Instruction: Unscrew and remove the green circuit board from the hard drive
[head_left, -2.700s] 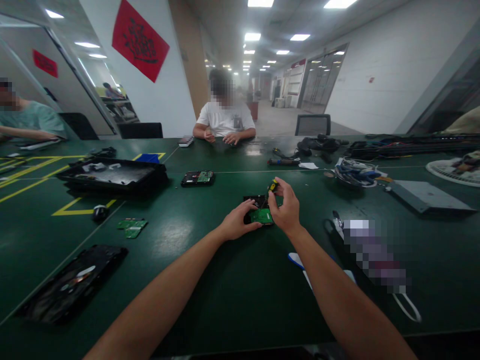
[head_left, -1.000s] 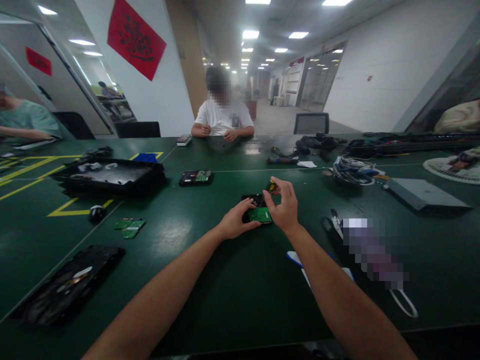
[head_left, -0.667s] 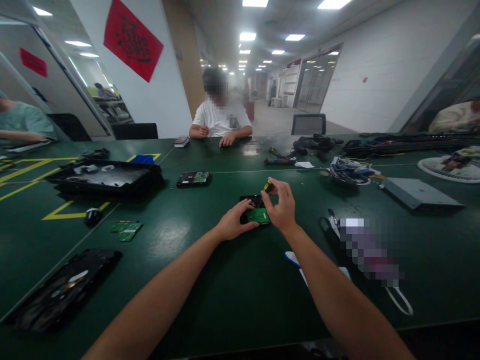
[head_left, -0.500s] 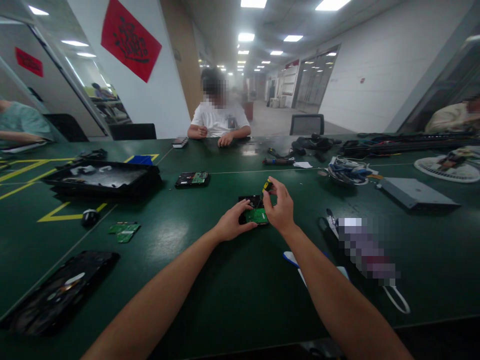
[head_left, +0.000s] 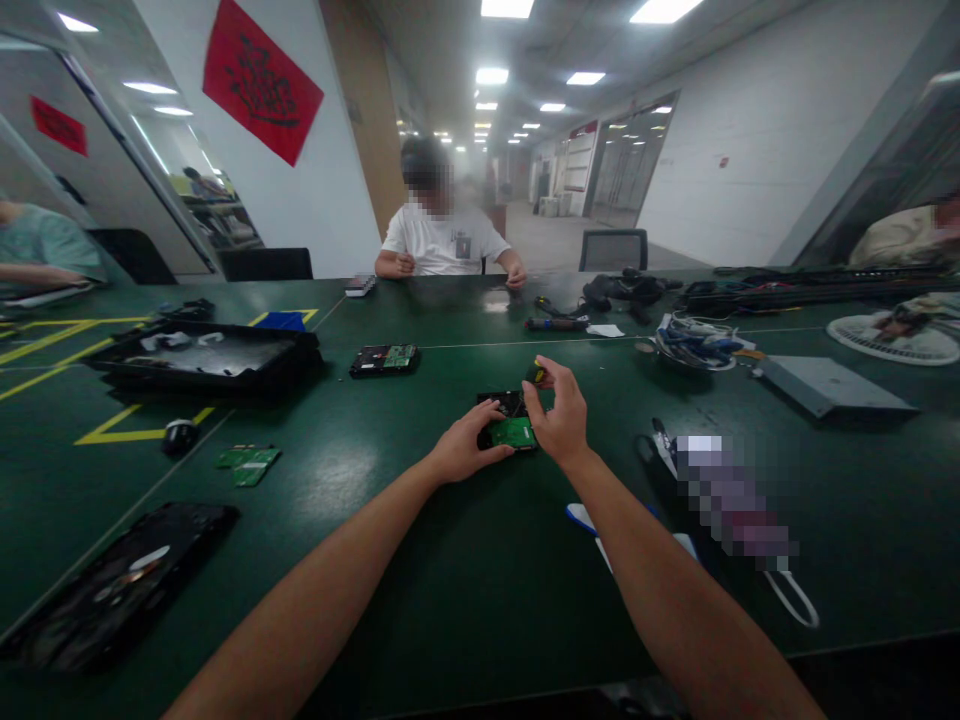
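A hard drive (head_left: 513, 432) with a green circuit board on its upper face lies flat on the dark green table in front of me. My left hand (head_left: 471, 440) grips its left side, fingers over the far part and thumb along the near edge. Above the drive's right end, my right hand (head_left: 556, 408) is closed around the yellow and black handle of a screwdriver (head_left: 538, 372), held upright. My right fingers hide most of its shaft, and I cannot see whether the tip touches the board. A second hard drive (head_left: 384, 360) rests farther off to the left.
At left are a black tray (head_left: 202, 360), a mouse (head_left: 180, 436), a loose green circuit board (head_left: 250, 464) and a black casing (head_left: 120, 585). Bundled cables (head_left: 694, 342) and a grey metal box (head_left: 836, 386) lie right. Across the table sits a person (head_left: 442, 235) in white.
The screwdriver handle has turned slightly between my right fingers. My left hand and the hard drive stay put. Across the table, the person's hand has shifted to the right.
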